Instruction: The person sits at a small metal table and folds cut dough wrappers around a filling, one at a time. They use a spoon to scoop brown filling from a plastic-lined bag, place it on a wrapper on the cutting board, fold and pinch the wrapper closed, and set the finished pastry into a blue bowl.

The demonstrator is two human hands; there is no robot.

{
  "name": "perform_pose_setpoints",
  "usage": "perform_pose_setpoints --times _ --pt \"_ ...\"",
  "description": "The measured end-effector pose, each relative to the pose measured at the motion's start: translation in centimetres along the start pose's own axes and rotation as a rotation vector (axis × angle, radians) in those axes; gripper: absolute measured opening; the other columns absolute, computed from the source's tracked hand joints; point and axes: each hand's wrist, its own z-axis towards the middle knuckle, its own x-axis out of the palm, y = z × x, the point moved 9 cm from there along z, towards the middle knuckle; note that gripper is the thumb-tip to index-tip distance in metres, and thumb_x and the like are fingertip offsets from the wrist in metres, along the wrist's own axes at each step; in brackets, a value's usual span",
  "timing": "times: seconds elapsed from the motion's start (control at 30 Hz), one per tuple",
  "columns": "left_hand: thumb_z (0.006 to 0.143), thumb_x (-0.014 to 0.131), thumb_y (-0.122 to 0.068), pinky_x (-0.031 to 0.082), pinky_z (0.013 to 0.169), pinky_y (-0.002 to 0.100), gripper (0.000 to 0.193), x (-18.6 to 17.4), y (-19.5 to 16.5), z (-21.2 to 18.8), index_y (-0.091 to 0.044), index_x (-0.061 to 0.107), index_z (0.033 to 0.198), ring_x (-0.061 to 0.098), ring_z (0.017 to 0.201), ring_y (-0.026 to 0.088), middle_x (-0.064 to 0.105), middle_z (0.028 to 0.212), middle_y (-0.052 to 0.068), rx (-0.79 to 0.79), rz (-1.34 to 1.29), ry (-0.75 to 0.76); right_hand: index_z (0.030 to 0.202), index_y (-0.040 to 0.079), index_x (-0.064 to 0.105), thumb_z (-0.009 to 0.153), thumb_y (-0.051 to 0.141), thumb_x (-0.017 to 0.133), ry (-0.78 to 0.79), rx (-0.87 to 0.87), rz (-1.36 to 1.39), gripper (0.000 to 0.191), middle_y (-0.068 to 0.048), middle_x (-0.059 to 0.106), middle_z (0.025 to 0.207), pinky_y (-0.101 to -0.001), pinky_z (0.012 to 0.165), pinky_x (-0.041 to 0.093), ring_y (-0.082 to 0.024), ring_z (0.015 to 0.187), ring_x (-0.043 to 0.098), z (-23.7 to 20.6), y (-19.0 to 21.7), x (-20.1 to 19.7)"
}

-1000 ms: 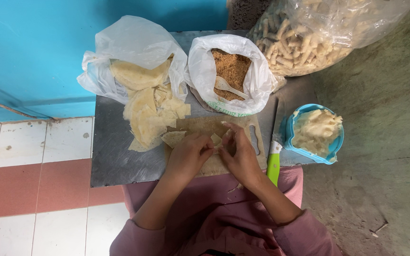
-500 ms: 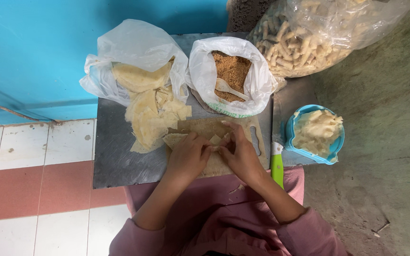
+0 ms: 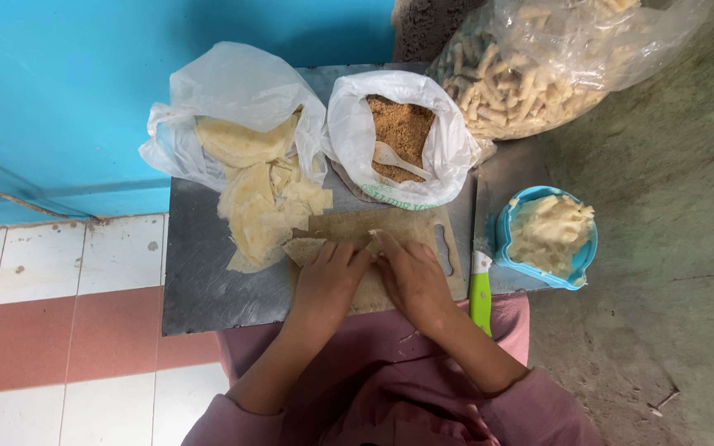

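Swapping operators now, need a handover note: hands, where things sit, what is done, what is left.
Left hand: palm down on the pale thin wrapper sheet, pressing it onto the wooden cutting board.
Right hand: beside the left, fingers curled over the same sheet, folding or rolling it.
Both hands bare, no tool held.
Things: white plastic bag of pale wrapper sheets at upper left, white bag of brown crumbs with a spoon in it, green-handled knife lying right of the board, blue bowl of pale filling, clear bag of finished rolls.
Done: many rolls bagged.
Left: this sheet unfinished; more sheets remain.
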Motion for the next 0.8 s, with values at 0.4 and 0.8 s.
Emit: perform_pose_setpoints --times 0.4,0.8 --pt "0.090 0.056 -0.019 0.032 0.117 0.046 0.056 1.0 -0.6 -0.3 -0.008 0.057 0.144 0.039 0.146 0.026 0.039 0.162 0.010 -0.068 0.449 -0.004 0.158 -0.003 0.027 0.090 0.005 0.053 0.117 -0.001 -0.265 0.073 -0.018 0.054 0.148 -0.0498 0.118 0.032 -0.036 0.144 0.045 0.0 0.5 2.1" --pt "0.084 0.059 -0.005 0.020 0.119 0.057 0.071 -1.1 4.8 0.4 -0.009 0.042 0.153 0.028 0.151 0.036 0.032 0.164 0.015 -0.309 0.245 0.027 0.159 0.007 0.032 0.087 0.011 0.071 0.054 0.036 -0.202 0.082 -0.010 0.069 0.115 -0.0507 0.114 0.034 -0.029 0.123 0.058 2.4 -0.4 1.3"
